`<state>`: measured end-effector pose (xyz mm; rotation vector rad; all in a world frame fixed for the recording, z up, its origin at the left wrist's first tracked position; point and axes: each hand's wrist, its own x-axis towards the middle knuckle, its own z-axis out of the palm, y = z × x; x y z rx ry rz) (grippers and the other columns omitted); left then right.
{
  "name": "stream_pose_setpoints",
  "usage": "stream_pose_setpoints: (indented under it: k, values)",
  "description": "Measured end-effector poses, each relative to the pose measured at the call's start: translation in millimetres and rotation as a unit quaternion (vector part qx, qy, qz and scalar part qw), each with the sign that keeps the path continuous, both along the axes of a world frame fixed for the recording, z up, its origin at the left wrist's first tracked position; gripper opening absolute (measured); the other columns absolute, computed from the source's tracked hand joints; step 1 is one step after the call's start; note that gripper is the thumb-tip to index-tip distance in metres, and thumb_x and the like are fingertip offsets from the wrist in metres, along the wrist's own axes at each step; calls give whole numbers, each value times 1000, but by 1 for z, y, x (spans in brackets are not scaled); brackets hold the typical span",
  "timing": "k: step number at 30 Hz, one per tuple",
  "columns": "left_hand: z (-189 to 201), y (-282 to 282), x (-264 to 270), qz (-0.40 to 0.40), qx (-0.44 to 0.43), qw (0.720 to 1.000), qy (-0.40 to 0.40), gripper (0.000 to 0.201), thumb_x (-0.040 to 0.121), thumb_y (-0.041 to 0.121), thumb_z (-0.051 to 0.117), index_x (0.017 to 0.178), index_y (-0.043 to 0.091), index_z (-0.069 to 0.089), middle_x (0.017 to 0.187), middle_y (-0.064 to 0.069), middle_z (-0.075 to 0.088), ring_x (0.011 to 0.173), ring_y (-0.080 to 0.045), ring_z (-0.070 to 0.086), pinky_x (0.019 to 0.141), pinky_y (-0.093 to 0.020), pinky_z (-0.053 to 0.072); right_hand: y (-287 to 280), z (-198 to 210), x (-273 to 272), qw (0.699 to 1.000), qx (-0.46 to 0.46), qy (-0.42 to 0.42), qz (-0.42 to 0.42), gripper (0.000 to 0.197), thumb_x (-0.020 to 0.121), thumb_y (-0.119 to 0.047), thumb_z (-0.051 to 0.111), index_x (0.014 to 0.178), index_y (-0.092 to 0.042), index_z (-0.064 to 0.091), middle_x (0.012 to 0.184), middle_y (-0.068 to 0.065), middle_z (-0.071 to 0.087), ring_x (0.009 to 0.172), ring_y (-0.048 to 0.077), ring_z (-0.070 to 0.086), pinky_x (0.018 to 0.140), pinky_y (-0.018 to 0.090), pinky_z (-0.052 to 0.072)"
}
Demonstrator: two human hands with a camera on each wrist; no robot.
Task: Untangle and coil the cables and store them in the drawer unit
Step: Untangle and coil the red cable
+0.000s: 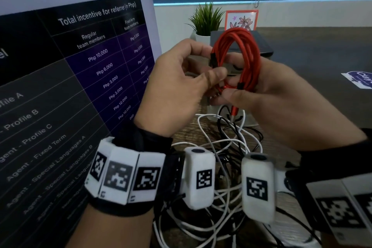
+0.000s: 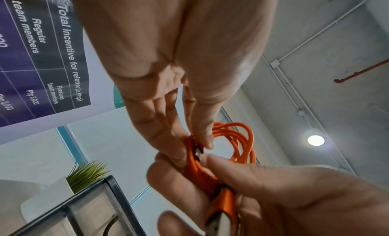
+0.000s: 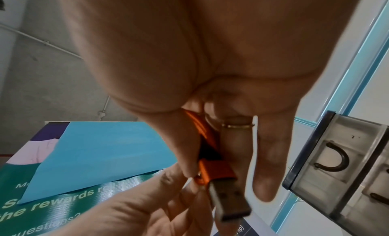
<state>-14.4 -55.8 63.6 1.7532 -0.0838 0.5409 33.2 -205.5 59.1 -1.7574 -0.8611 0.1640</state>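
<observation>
Wrist-worn white tracker blocks with black square codes sit nearest you, one band on each forearm. Item one: your left hand, thumb and forefinger pinched on a black-collared end of the red braided cable coil. Item two: your right hand, fingers curled round the lower part of that same coil, holding its loops together in the air above the tabletop; the orange-shelled metal USB plug pokes out below your palm. Item three: tangled heap of white and black cables, lying on the dark wood-grain tabletop under your hands, not yet sorted. Item four: smoky translucent plastic drawer unit with dark loop handles, just behind the hands, drawers apparently shut. Also present: green potted plant, printed incentive banner. Risks: the braided loops look springy, so if your right hand loosens while you tuck the end, the coil would likely splay apart. The dangling plug could snag the heap below and drag it along. You also have no free hand for a drawer, so freeing one may let the coil unwind.
</observation>
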Motion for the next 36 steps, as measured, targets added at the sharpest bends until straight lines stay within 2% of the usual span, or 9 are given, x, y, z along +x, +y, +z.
stream_pose_setpoints:
  k: [9, 14, 17, 20, 23, 25, 27, 33, 36]
  values:
    - [2, 0, -3, -34, -8, 999, 1, 22, 91, 4, 64, 112, 2, 58, 84, -24, 60, 61, -3, 62, 53, -13, 49, 1, 4, -5, 1000, 14, 8, 19, 42, 98, -9, 55, 137, -25, 51, 119, -4, 70, 101, 13, 70, 91, 38, 55]
    - [1, -2, 0, -24, -5, 1000, -14, 20, 91, 3, 65, 108, 10, 57, 96, -20, 69, 82, -24, 71, 65, -26, 57, 4, 2, -6, 1000, 4, 5, 8, 44, 84, -30, 61, 128, -26, 57, 108, -6, 73, 101, 13, 70, 92, 43, 54]
    - [0, 0, 2, 3, 46, 998, -31, 23, 90, 3, 67, 101, 19, 55, 92, -8, 66, 82, -19, 69, 67, -26, 56, 6, 1, -7, 1000, -14, -26, -9, 38, 84, -31, 60, 122, -26, 61, 104, -8, 72, 97, 11, 69, 90, 43, 54]
    - [-2, 1, 2, 35, 95, 994, -36, 24, 86, 2, 69, 97, 16, 54, 91, -7, 61, 80, -24, 66, 67, -39, 59, 7, -2, -5, 998, -24, -46, -40, 28, 87, -25, 65, 116, -24, 63, 99, -6, 72, 91, 11, 69, 87, 43, 56]
    - [-5, 0, 3, 65, 145, 987, -32, 22, 83, 2, 69, 95, 12, 53, 87, -5, 60, 76, -22, 62, 68, -45, 55, 7, -3, -4, 994, -43, -67, -70, 29, 88, -13, 68, 115, -22, 62, 98, -7, 71, 89, 7, 68, 85, 33, 56]
    - [-5, 0, 4, 75, 162, 983, -33, 22, 81, 1, 68, 94, 11, 53, 84, -3, 59, 73, -23, 61, 65, -46, 54, 8, -2, -8, 991, -56, -86, -82, 33, 86, -14, 70, 117, -23, 62, 98, -10, 71, 86, 2, 66, 80, 20, 54]
    - [-6, 0, 4, 92, 182, 978, -37, 23, 80, 1, 68, 92, 11, 51, 82, -3, 59, 72, -24, 59, 62, -46, 52, 11, 0, -12, 990, -59, -94, -92, 37, 85, -17, 72, 118, -27, 62, 97, -12, 70, 86, 0, 66, 77, 18, 52]
    - [-6, 1, 6, 104, 188, 976, -35, 27, 81, 1, 70, 95, 13, 51, 83, 4, 58, 65, -7, 53, 57, -28, 49, 12, -2, -12, 983, -58, -111, -136, 38, 84, -14, 74, 117, -27, 61, 98, -9, 72, 89, 7, 69, 84, 37, 56]
    - [-3, 2, 3, 54, 123, 991, -28, 30, 82, 8, 76, 101, 15, 53, 89, 2, 59, 60, -7, 59, 55, -18, 50, 2, 3, -10, 988, -24, -70, -137, 32, 86, -15, 73, 114, -24, 59, 83, -1, 75, 72, 7, 72, 71, 24, 58]
